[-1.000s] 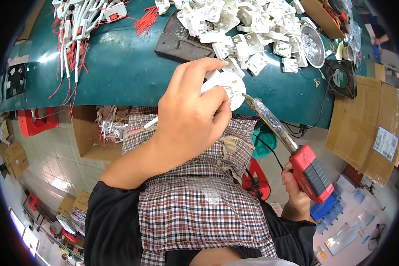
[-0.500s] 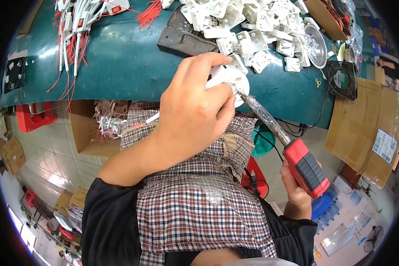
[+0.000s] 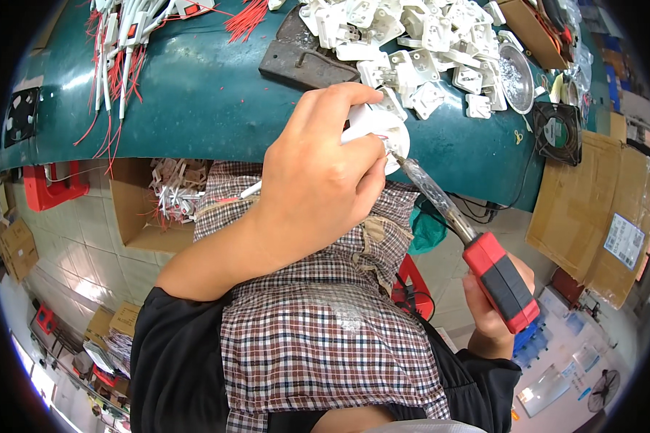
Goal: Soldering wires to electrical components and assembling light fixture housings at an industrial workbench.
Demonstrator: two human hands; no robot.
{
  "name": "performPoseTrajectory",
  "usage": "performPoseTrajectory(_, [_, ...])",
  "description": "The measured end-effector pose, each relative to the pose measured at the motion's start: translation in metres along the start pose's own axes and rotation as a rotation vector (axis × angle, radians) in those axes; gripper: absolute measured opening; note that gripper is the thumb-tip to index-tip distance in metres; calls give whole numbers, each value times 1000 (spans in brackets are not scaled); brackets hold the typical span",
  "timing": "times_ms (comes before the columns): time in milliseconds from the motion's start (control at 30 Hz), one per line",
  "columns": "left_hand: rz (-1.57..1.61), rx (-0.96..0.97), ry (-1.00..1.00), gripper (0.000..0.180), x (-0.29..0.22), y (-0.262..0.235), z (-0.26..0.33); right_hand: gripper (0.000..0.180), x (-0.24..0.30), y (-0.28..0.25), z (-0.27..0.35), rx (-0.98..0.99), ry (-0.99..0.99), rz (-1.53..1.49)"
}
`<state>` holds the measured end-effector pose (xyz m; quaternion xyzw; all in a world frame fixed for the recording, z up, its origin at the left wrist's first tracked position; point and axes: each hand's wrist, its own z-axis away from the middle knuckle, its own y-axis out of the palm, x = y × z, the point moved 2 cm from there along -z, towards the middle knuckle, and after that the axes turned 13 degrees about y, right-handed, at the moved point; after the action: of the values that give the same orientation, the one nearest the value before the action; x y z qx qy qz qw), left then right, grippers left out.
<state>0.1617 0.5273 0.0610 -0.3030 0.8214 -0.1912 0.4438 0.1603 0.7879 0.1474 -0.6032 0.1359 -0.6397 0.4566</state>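
Observation:
My left hand is closed around a white plastic housing at the table's near edge. A white cable with a thin reddish wire end sticks out on the left side of that hand. A red and black soldering iron is gripped in my right hand. Its metal shaft slants up and left, and the tip lies right at the housing's inner face; whether it touches I cannot tell. My left fingers hide much of the housing and whatever wire is inside.
Many white plug housings are heaped beyond my hands, beside a dark metal block. A metal dish and small black fan stand right. White cables with red wires lie far left. A cardboard box stands below the table.
The iron's tip has drawn slightly right and down from the housing's wires, and my right hand has shifted slightly down with it. My left hand keeps its hold on the housing.

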Motion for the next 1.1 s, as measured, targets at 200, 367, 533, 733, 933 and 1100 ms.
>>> performPoseTrajectory(200, [10,-1,-6,11,0,-1,-1,16,8,-36,21,-266,-123,398])
performPoseTrajectory(367, [15,3,-30,12,2,-2,2,30,-7,-80,50,-332,-18,37])
performPoseTrajectory(533, [30,1,-15,11,2,1,-1,24,-15,-35,33,-363,121,84])
performPoseTrajectory(733, [25,9,-29,12,2,0,0,28,-6,-9,7,-33,71,-29])
performPoseTrajectory(933, [27,15,-33,12,1,0,-1,19,-4,-2,2,-53,12,5])
performPoseTrajectory(1100, [29,3,-18,11,2,0,-1,20,-4,-1,0,-27,5,38])
